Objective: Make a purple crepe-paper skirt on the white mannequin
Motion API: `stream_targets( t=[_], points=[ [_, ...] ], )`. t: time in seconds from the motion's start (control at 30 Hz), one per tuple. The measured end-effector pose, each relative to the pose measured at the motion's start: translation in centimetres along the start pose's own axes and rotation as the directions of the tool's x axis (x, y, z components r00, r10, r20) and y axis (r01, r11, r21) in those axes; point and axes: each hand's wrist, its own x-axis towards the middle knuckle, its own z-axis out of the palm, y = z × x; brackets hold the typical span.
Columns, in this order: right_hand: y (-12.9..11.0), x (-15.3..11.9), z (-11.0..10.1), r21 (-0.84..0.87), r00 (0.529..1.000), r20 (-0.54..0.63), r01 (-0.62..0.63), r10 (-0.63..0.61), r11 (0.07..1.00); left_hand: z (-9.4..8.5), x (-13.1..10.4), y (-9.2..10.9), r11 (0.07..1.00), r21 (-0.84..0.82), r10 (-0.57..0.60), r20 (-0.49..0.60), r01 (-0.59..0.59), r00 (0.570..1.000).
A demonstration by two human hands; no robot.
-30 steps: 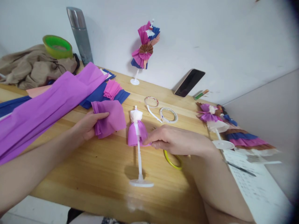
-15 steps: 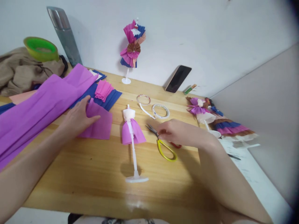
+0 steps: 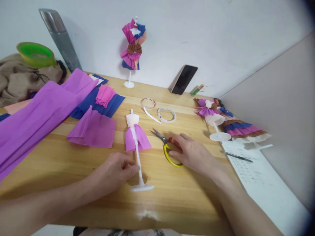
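A small white dress-form mannequin (image 3: 132, 120) with a purple crepe paper skirt (image 3: 141, 137) lies on the table, its stand pole pointing toward me. My left hand (image 3: 120, 168) is closed, thumb and fingertips at that pole. To the right, scissors (image 3: 160, 136) with one yellow and one red handle lie with their blades toward the upper left. My right hand (image 3: 188, 149) has curled its fingers over the handles, partly hiding them. A loose purple paper piece (image 3: 98, 129) rests left of the mannequin, touched by neither hand.
Tape rolls (image 3: 175, 116) lie beyond the scissors. Purple paper (image 3: 49, 108), blue paper (image 3: 115, 103) and a pink pleated piece (image 3: 105, 95) cover the left. A dressed mannequin (image 3: 134, 49), bottle (image 3: 61, 41) and phone (image 3: 185, 80) stand behind. Doll dresses (image 3: 209, 109) and a pen (image 3: 238, 157) are right.
My left hand has left the loose purple paper and come right and nearer, to the mannequin's pole. My right hand has shifted down over the scissors' handles. The view has moved slightly.
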Motion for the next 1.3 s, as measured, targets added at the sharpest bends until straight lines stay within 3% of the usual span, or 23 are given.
stream_targets(
  t=[0.33, 0.53, 0.6, 0.7, 0.87, 0.97, 1.1, 1.17, 1.23, 1.3],
  points=[
    [0.6, 0.6, 1.0, 0.075, 1.0, -0.019, -0.005, 0.007, 0.997, 1.8, 2.3, 0.7, 0.93, -0.248, -0.256, 0.097, 0.272, 0.962],
    [1.8, 0.4, 0.7, 0.279, 0.994, -0.111, 0.041, -0.01, 0.959, 1.3, 1.5, -0.1, 0.787, -0.583, -0.17, 0.11, 0.202, 0.979],
    [2.4, 0.4, 0.2, 0.443, 0.993, -0.109, 0.093, -0.05, 0.892, 0.9, 1.2, -0.4, 0.771, -0.613, -0.124, 0.121, 0.173, 0.985],
    [3.2, 0.3, -0.4, 0.697, 0.991, -0.095, 0.134, -0.095, 0.704, 0.3, 1.0, -0.4, 0.797, -0.589, -0.067, 0.138, 0.136, 0.988],
    [3.8, 0.0, -0.2, 0.869, 0.975, -0.033, 0.137, -0.22, 0.476, -0.2, 0.8, 0.2, 0.884, -0.467, 0.047, 0.123, 0.016, 0.991],
    [3.9, -0.3, -0.3, 0.877, 0.912, 0.03, 0.172, -0.409, 0.448, -0.4, 0.7, 0.2, 0.915, -0.404, 0.063, 0.129, -0.006, 0.99],
    [3.5, -0.3, -0.9, 0.865, 0.711, 0.172, 0.222, -0.681, 0.45, -0.6, 0.6, -0.1, 0.931, -0.364, 0.072, 0.14, -0.017, 0.987],
    [3.0, -0.1, -1.0, 0.892, 0.652, 0.216, 0.17, -0.727, 0.418, -0.6, 0.7, -0.2, 0.936, -0.351, 0.071, 0.137, -0.019, 0.988],
    [2.4, 0.0, -0.9, 0.915, 0.645, 0.219, 0.126, -0.732, 0.384, -0.6, 0.7, -0.2, 0.944, -0.329, 0.069, 0.136, -0.021, 0.988],
    [1.9, 0.0, -0.6, 0.921, 0.672, 0.227, 0.088, -0.705, 0.38, -0.7, 0.7, -0.1, 0.951, -0.309, 0.071, 0.138, -0.025, 0.988]
  ],
)
